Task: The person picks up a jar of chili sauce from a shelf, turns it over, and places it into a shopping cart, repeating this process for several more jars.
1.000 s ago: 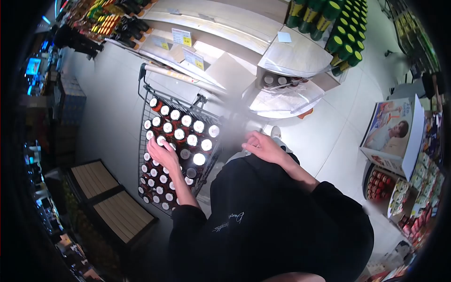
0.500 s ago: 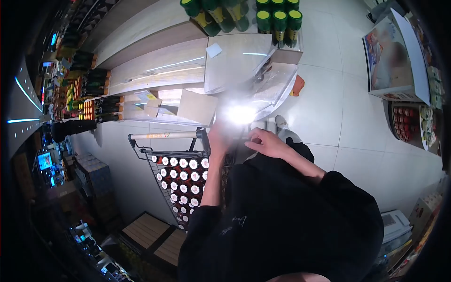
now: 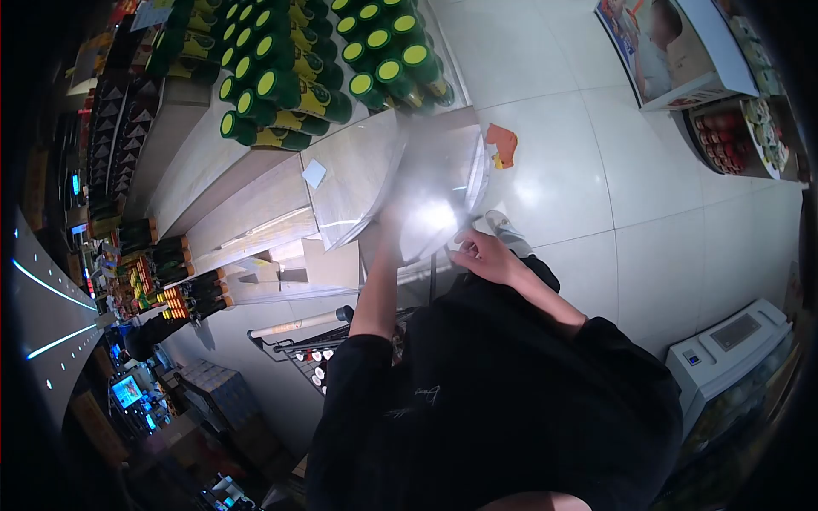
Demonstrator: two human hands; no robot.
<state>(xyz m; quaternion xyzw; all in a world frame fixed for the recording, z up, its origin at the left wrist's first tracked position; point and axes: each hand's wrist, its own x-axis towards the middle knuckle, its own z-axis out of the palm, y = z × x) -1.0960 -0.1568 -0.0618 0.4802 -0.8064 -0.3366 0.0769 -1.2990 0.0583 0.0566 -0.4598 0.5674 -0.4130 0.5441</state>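
Forward from the dark, round, white-lidded jars [image 3: 319, 373] in the black wire shopping cart [image 3: 298, 324], the left hand [image 3: 389, 230] has been carried to the rounded, pale, clear-plastic-edged shelf [image 3: 342, 206]. Its grip cannot be told through the glare; a jar, if held, could be knocked against the edge because sight is blocked. The right hand [image 3: 487, 259] is half-curled, narrowly parted, nothing seen in it. Roughly five jar lids, one cart, one white square card [image 3: 313, 174] and one orange-red floor piece [image 3: 504, 145] are counted; green, yellow-capped bottles [image 3: 294, 94] are packed too tightly.
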